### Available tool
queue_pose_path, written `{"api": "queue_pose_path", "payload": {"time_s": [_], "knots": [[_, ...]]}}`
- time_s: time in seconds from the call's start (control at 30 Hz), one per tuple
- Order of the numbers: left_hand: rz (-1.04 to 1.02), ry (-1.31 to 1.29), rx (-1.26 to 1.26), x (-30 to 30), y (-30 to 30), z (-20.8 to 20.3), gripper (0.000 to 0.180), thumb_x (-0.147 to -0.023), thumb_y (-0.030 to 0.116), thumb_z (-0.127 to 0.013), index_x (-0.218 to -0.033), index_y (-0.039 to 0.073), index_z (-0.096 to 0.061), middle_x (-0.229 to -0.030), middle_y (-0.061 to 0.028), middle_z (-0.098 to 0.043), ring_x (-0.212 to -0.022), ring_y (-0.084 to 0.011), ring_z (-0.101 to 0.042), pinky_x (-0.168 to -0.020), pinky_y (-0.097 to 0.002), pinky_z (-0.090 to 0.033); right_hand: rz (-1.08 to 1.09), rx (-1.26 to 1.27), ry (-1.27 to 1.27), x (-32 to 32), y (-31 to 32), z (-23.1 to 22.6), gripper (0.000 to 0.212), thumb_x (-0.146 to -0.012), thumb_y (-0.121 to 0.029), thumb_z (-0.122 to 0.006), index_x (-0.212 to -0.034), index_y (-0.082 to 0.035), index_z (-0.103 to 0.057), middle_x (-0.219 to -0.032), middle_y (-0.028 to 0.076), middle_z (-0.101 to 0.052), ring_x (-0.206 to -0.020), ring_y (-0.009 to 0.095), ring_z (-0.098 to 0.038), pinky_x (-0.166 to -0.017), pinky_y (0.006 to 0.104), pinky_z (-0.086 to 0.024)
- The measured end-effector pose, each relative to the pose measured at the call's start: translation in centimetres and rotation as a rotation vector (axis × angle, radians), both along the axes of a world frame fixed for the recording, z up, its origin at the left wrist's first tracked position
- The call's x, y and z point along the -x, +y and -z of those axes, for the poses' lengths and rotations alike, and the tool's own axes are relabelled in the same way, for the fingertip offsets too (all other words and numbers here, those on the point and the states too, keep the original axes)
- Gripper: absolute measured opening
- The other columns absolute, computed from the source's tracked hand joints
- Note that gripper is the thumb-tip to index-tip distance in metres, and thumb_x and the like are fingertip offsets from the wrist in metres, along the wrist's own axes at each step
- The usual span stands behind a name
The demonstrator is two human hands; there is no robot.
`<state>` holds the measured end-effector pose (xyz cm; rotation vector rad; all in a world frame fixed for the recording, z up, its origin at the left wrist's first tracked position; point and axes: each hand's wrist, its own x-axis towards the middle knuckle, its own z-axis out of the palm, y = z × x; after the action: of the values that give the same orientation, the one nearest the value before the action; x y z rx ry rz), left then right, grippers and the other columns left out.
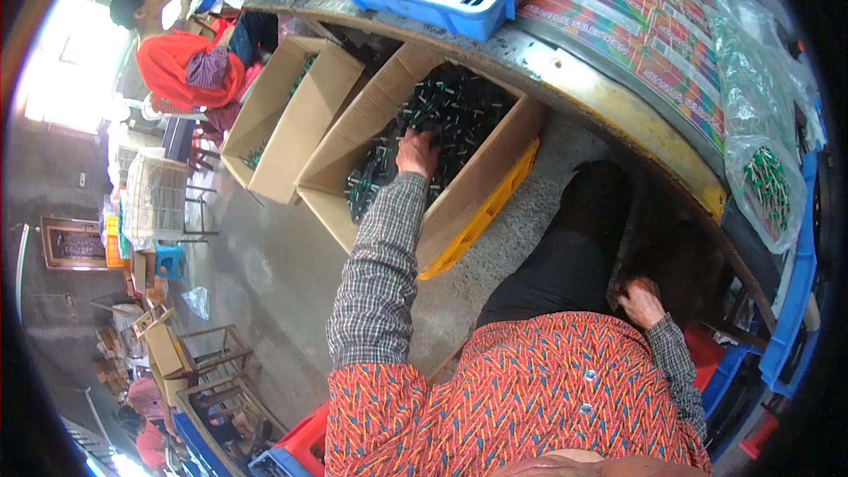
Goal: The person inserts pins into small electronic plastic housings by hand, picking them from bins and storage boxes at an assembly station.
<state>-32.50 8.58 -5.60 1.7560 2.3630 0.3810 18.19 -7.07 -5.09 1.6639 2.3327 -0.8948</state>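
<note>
My left hand reaches down into an open cardboard box. Its fingers curl against a heap of small black pieces with green and pale parts; what lies between them cannot be made out. A yellow plastic crate shows beneath that box. On the other side, my right hand is low beside my dark trousers, near the underside of the table edge. Those fingers are bent inward, and anything inside them is hidden.
A second cardboard box with green pieces stands to the left. The table carries a blue tray of black pieces, colourful printed sheets and a clear bag of green-tipped pieces. A person in red sits at far left.
</note>
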Motion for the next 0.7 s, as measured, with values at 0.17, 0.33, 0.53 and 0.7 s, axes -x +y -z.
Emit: {"api": "queue_pose_path", "payload": {"time_s": [0.17, 0.33, 0.53, 0.7], "knots": [[0.082, -0.034, 0.008, 0.0, -0.7, -0.4, 0.034, -0.076, 0.017, -0.069, -0.11, 0.017, -0.066, -0.109, -0.0154, -0.058, -0.104, -0.0345, -0.057, -0.088, -0.0428, -0.048, 0.033, 0.045, 0.02, -0.1, -0.3, 0.9, 0.028, -0.079, -0.023, -0.061, -0.082, 0.005, -0.063, -0.09, 0.027, -0.061, -0.088, 0.042, -0.058, -0.081, 0.0497, -0.045], [0.123, -0.126, -0.453, 0.0, 0.9, -7.5, 0.026, -0.077, 0.014, -0.066, -0.103, 0.009, -0.066, -0.094, -0.0157, -0.059, -0.094, -0.0342, -0.059, -0.081, -0.0414, -0.048, -0.029, 0.003, 0.03, 0.2, -0.2, 0.3, 0.03, -0.074, -0.026, -0.067, -0.072, 0.004, -0.063, -0.079, 0.026, -0.06, -0.08, 0.041, -0.059, -0.077, 0.0487, -0.046], [0.259, -0.145, -0.784, -1.8, 4.9, -20.8, 0.017, -0.081, 0.011, -0.063, -0.096, 0.005, -0.067, -0.091, -0.0136, -0.062, -0.085, -0.0286, -0.062, -0.076, -0.0374, -0.049, 0.076, 0.133, -0.014, 0.0, -0.3, 0.4, 0.036, -0.079, -0.032, -0.061, -0.077, 0.004, -0.062, -0.086, 0.026, -0.061, -0.083, 0.041, -0.06, -0.077, 0.0493, -0.047], [0.24, 0.133, -0.655, -0.9, 9.9, -25.5, 0.017, -0.08, 0.018, -0.065, -0.093, 0.009, -0.07, -0.091, -0.0133, -0.064, -0.084, -0.0289, -0.062, -0.077, -0.0394, -0.048, 0.011, 0.124, -0.002, 0.5, 0.6, -0.6, 0.035, -0.08, -0.031, -0.06, -0.082, 0.004, -0.062, -0.088, 0.027, -0.061, -0.086, 0.041, -0.06, -0.078, 0.0488, -0.047]]}}
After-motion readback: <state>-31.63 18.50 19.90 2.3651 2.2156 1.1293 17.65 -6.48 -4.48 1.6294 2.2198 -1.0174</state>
